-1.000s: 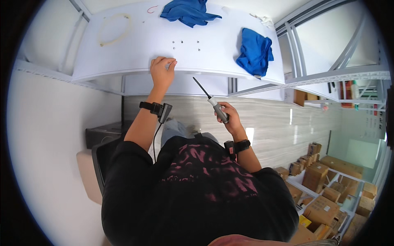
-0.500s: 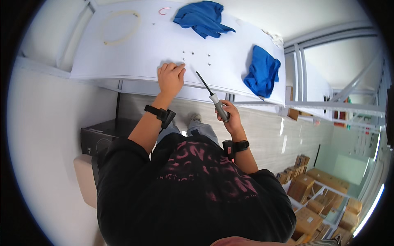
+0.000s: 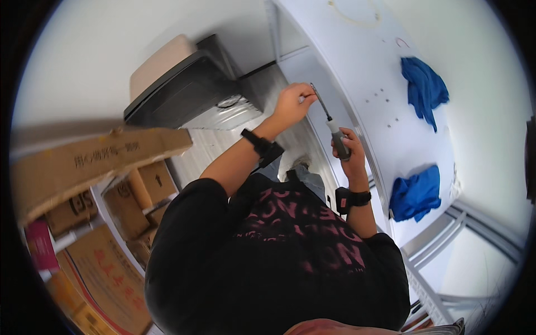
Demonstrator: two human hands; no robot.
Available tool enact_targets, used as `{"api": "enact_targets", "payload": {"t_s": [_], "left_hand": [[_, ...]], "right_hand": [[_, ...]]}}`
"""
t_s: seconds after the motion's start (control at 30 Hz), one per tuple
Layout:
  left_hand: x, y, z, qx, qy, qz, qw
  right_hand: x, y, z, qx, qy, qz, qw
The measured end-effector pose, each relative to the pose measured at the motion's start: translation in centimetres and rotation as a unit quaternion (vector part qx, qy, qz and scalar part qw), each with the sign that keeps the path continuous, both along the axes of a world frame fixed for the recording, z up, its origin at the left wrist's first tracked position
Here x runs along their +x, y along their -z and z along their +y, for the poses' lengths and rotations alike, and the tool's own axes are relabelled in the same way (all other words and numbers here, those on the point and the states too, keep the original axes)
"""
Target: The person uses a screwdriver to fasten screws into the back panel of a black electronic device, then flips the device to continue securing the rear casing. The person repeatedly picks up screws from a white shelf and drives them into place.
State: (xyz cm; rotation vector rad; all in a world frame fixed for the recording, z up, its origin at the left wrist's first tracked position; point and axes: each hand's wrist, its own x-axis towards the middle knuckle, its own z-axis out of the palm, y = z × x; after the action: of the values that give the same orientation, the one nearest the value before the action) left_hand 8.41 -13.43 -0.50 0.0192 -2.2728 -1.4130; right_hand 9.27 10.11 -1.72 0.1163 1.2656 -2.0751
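Note:
My right hand (image 3: 353, 149) is wrapped round the grey handle of a screwdriver (image 3: 338, 137), whose dark shaft points up and away to the left. Close to the shaft's tip is my left hand (image 3: 293, 105), its thumb and forefinger pinched together. What lies between them, if anything, is too small to make out. Both hands are off the tabletop, to the left of the white table (image 3: 357, 61). Several small metal pieces (image 3: 387, 101) lie loose on that table, right of the screwdriver.
Two crumpled blue cloths (image 3: 416, 192) rest on the table, with a short red loop (image 3: 401, 42) and a pale yellow ring of tubing (image 3: 357, 21) farther off. A black cabinet-like object (image 3: 184, 89) stands at the left. Cardboard boxes (image 3: 100, 162) are stacked at lower left.
The view has swung round, so the table now runs along the right side. My left hand has left the table's edge and come to the screwdriver's tip. The right hand still holds the screwdriver.

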Motion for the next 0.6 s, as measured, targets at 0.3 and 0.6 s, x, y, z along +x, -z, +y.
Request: {"api": "enact_targets", "payload": {"t_s": [0.3, 0.6], "left_hand": [[20.8, -1.0, -14.7, 0.092, -0.293, -0.096, 0.947], [30.4, -6.7, -27.6, -0.107, -0.457, 0.022, 0.883]], "right_hand": [[4.5, -2.6, -13.3, -0.045, -0.281, 0.04, 0.958], [8.9, -7.2, -29.3, -0.068, -0.273, 0.154, 0.947]]}}
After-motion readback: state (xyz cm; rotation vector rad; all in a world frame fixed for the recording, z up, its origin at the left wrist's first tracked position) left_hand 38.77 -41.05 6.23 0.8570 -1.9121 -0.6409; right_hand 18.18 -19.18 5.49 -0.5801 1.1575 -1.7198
